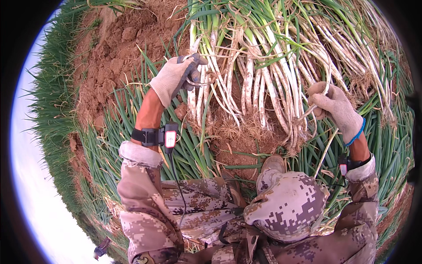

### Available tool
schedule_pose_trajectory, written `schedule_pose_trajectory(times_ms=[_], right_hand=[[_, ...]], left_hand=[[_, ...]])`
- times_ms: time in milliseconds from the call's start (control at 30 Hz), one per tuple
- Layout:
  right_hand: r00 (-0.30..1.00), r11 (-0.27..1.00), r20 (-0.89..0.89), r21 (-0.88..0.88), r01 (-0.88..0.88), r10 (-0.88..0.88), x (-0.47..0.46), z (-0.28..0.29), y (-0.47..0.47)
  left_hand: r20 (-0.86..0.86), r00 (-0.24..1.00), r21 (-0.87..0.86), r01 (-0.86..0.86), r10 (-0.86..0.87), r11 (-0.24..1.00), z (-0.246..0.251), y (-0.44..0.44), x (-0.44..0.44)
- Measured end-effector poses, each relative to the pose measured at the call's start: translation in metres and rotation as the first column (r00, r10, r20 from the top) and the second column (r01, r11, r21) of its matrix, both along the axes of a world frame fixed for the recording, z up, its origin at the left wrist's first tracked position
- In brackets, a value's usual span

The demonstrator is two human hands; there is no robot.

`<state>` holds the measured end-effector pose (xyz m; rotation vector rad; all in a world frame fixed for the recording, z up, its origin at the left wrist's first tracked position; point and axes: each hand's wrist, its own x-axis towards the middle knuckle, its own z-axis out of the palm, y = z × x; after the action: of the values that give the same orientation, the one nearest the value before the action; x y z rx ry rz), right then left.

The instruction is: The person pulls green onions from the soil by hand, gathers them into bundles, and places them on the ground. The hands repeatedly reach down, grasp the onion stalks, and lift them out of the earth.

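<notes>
My left hand [184, 74], in a pale knit glove with grey fingertips, is closed on thin dry strands, over the left end of a row of green onions. My right hand [324, 102], in a similar glove with a blue cuff edge, pinches a thin pale onion stalk [310, 111] between thumb and fingers at the right. Between and beyond the hands lie many green onions [273, 82] side by side on the soil, their white, soil-stained stems and hairy roots [237, 128] towards me and their green leaves away. The left palm is hidden.
More green onions [343, 43] lie at the upper right. Green leaves [178, 145] cover the ground beside my legs. Clumpy brown soil [122, 49] spreads at the upper left, with standing green plants [52, 82] beyond. My knee and shoe [273, 164] are close below the roots.
</notes>
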<state>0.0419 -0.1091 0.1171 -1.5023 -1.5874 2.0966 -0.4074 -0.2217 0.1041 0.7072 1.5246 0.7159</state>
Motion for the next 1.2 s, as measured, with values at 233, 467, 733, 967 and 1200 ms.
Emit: schedule_pose_trajectory(times_ms=[233, 467, 733, 967, 1200], right_hand=[[0.847, 0.826, 0.04, -0.255, -0.504, 0.529, -0.067, -0.028, -0.018], [0.931, 0.924, 0.251, -0.341, -0.172, 0.266, -0.086, -0.126, -0.065], [0.832, 0.861, 0.26, -0.292, -0.416, 0.49, -0.1, -0.179, -0.054], [0.957, 0.918, 0.182, -0.367, -0.148, 0.228, -0.099, -0.174, -0.059], [0.951, 0.94, 0.196, -0.294, -0.175, 0.239, -0.087, -0.134, -0.057]], left_hand=[[-0.34, 0.775, -0.28, 0.458, -0.533, 0.844, -0.045, -0.006, 0.085], [-0.034, 0.989, -0.261, -0.15, 0.146, 0.954, -0.126, -0.063, 0.052], [-0.306, 0.908, -0.433, 0.134, -0.285, 0.891, -0.155, -0.069, 0.063], [-0.264, 0.959, -0.382, -0.007, -0.101, 0.924, -0.191, -0.088, 0.071], [-0.23, 0.95, -0.231, -0.264, 0.211, 0.936, -0.207, -0.1, 0.065]])
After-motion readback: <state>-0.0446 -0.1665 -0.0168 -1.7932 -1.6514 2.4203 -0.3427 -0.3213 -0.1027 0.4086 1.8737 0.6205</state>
